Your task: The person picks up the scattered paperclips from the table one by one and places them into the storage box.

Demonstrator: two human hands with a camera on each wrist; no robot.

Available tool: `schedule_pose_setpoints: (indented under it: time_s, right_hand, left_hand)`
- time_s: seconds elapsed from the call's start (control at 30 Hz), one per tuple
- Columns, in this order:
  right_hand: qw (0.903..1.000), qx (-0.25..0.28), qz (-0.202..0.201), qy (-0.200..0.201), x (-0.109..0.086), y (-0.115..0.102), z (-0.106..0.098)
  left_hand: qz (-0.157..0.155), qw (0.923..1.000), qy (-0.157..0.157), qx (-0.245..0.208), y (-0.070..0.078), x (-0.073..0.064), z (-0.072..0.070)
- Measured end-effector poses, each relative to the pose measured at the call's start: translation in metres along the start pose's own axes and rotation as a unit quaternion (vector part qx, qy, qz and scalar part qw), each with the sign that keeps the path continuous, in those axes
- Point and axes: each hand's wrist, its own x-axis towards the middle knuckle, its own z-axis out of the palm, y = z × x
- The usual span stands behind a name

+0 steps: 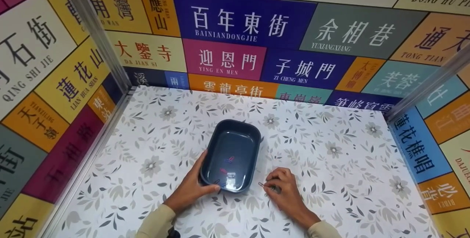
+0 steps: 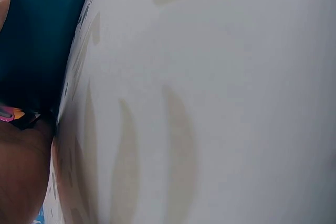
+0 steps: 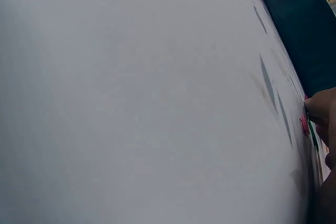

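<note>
A dark blue rectangular dish [image 1: 253, 150] sits on the patterned surface, several small paper clips on its floor. Among them are a purple-and-pink pair [image 1: 229, 159] and a pink clip [image 1: 223, 170]. My left hand [image 1: 192, 190] grips the dish at its near left corner, thumb over the near rim and fingers along the left side. Just right of the dish, my right hand [image 1: 284, 190] pinches a reddish paper clip [image 1: 261, 184] between thumb and fingertips. In the right wrist view a red piece [image 3: 304, 125] and a green piece [image 3: 313, 135] show by its fingers.
The white tabletop [image 1: 312, 131] carries a grey leaf-and-flower print. Panels with coloured street-name signs [image 1: 242, 17] stand at the back and both sides, joined by clear corner strips [image 1: 106, 39]. Light-coloured sleeves [image 1: 158, 223] cover both forearms.
</note>
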Motion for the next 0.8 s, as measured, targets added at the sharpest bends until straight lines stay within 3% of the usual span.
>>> schedule_pose_setpoints:
  time_s: [0.27, 0.47, 0.7, 0.8]
  right_hand:
    - [0.9995, 0.027, 0.011, 0.008, 0.001, 0.0, 0.0]
    - [0.9959, 0.07, 0.047, 0.033, 0.002, -0.006, -0.003]
    - [0.9898, 0.111, 0.075, 0.048, 0.019, -0.029, -0.017]
    - [0.9867, 0.118, 0.1, 0.049, 0.02, -0.025, -0.018]
  left_hand:
    - [-0.001, 1.0, -0.001, 0.0, 0.001, 0.0, 0.0]
    - [0.002, 1.0, -0.005, -0.001, 0.001, 0.0, 0.0]
    - [0.008, 0.9999, -0.009, -0.006, 0.002, 0.0, -0.001]
    - [0.004, 0.9999, -0.009, -0.004, 0.001, 0.0, -0.001]
